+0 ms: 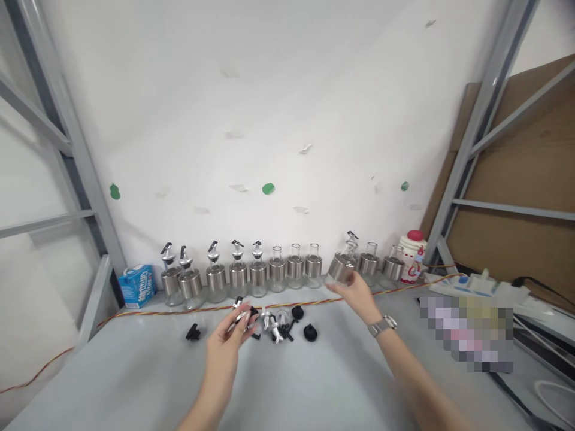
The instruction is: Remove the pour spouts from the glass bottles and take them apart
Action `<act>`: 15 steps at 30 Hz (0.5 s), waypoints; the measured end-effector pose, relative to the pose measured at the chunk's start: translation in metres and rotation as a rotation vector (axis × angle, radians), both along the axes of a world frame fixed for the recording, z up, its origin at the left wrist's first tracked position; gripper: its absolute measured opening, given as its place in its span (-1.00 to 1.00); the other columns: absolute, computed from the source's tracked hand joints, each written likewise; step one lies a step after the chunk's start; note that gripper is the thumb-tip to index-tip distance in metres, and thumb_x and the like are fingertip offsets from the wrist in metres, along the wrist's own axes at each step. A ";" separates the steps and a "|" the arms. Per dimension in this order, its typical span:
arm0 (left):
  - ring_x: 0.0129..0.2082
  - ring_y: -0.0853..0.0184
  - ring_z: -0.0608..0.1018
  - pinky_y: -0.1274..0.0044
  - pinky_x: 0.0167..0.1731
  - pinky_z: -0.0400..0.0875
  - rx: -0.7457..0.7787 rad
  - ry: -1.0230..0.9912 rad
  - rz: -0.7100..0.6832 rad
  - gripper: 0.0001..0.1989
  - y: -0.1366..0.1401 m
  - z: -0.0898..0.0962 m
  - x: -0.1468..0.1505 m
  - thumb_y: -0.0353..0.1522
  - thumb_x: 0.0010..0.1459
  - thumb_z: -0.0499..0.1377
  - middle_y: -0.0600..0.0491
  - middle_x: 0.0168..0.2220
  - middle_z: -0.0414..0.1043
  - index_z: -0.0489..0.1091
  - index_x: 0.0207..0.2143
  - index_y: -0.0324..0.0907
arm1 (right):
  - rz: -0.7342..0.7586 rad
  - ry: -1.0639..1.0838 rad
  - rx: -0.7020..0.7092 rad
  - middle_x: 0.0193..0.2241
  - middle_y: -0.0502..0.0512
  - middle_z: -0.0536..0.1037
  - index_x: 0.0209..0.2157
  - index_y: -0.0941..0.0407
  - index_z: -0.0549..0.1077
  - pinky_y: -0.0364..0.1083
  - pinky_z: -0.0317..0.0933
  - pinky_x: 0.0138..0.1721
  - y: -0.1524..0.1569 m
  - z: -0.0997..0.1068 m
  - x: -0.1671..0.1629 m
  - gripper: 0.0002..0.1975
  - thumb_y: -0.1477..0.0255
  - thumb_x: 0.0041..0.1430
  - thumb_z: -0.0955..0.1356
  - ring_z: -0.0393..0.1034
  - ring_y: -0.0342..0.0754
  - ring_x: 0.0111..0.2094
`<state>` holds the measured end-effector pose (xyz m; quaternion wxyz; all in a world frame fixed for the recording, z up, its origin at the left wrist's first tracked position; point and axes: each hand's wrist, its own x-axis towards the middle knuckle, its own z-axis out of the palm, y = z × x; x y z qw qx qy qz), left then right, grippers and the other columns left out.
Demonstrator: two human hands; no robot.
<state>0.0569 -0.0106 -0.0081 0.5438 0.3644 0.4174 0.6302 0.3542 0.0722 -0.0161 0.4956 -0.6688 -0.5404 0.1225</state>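
Bottles [257, 274] with metal sleeves line the back of the grey tabletop [148, 383] along the wall, left to right across the frame: five with pourer tops at left, three open-necked near centre, two open-necked at right. Right hand [357, 294], right of centre, grasps a tilted bottle [342, 267] between the two groups; a pourer top [351, 235] shows just above, its bearer indistinct. A gap separates this bottle from the three at centre. Left hand [228, 334], lower centre, pinches a silver-and-black part [242, 312] in its fingertips. Immediately right of it lies a cluster of loose parts [272, 326], with a round black cap [310, 332] at its right edge; a small black piece [193, 332] lies left of the hand. A twisted cord [211, 309] runs along the bottles' front edge. Grey surface spreads broadly below the parts, between the forearms and toward the lower left. Blue carton [137, 286] and red-topped container [412, 256] flank the row.
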 end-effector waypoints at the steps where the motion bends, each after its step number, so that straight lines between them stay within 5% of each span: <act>1: -0.22 0.25 0.51 0.44 -0.19 0.41 -0.002 -0.010 -0.004 -0.57 0.000 0.000 0.001 -0.28 -0.14 0.27 0.04 -0.18 0.45 0.39 -0.15 -0.15 | -0.023 -0.028 -0.010 -0.23 0.28 0.46 -0.20 0.24 0.30 0.00 0.20 -0.24 0.005 -0.006 0.008 -0.47 0.27 -0.25 0.40 0.35 0.10 -0.22; 8: -0.37 0.30 0.53 0.60 -0.57 0.35 0.103 0.127 0.040 -0.20 0.000 -0.003 0.007 -0.26 -0.10 0.24 0.05 -0.30 0.46 -0.09 0.16 -0.03 | -0.084 -0.210 -0.133 -0.22 0.27 0.47 -0.18 0.24 0.31 -0.07 0.19 -0.29 0.030 -0.030 0.022 -0.48 0.30 -0.24 0.38 0.37 0.10 -0.21; 15: -0.37 0.21 0.53 0.58 -0.58 0.30 0.089 0.159 0.071 -0.48 0.010 -0.012 0.005 -0.26 -0.17 0.27 -0.11 -0.26 0.44 0.27 -0.13 -0.29 | -0.146 -0.371 -0.260 -0.28 0.32 0.49 -0.18 0.27 0.34 -0.10 0.17 -0.33 0.045 -0.030 0.020 -0.48 0.22 -0.16 0.36 0.39 0.12 -0.24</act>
